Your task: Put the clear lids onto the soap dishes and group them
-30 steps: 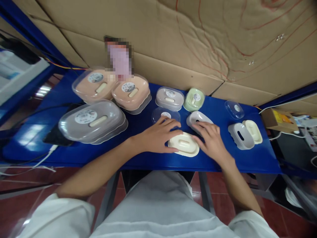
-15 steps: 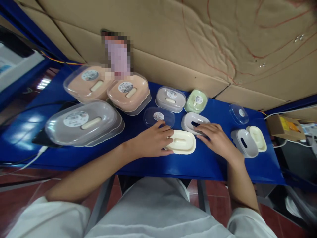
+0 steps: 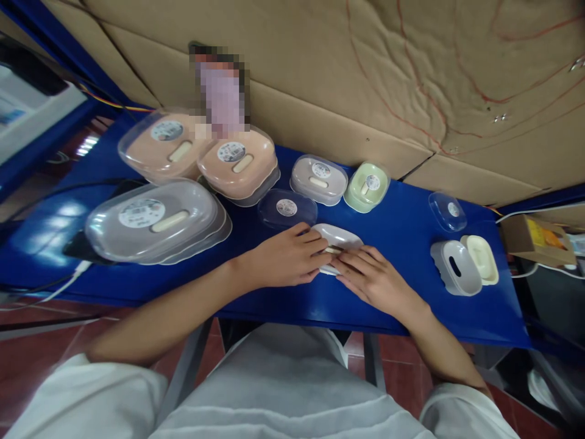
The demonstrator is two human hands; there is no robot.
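A pale grey plastic box cover (image 3: 340, 234) with a slot in its top sits in front of me, between my two hands. Cream colour shows through the slot, and the cream tray itself is otherwise hidden. My left hand (image 3: 295, 256) has its fingers curled on the cover's left side. From the right, my right hand (image 3: 372, 277) grips the same cover, its fingertips close to the left ones near the slot. Just behind my left hand lies a clear lid (image 3: 287, 207) with a round label.
Boxes stand along the back of the blue table (image 3: 283, 305): peach (image 3: 240, 174), grey (image 3: 319, 180) and green (image 3: 367, 189). A large grey box (image 3: 150, 225) is at left. To the right are a slotted grey cover (image 3: 456, 268), a cream tray (image 3: 482, 259) and a clear lid (image 3: 448, 212).
The grey cover has moved from behind the cream tray to over it, and now hides it. My right hand has come left and nearer, meeting my left hand at the cover.
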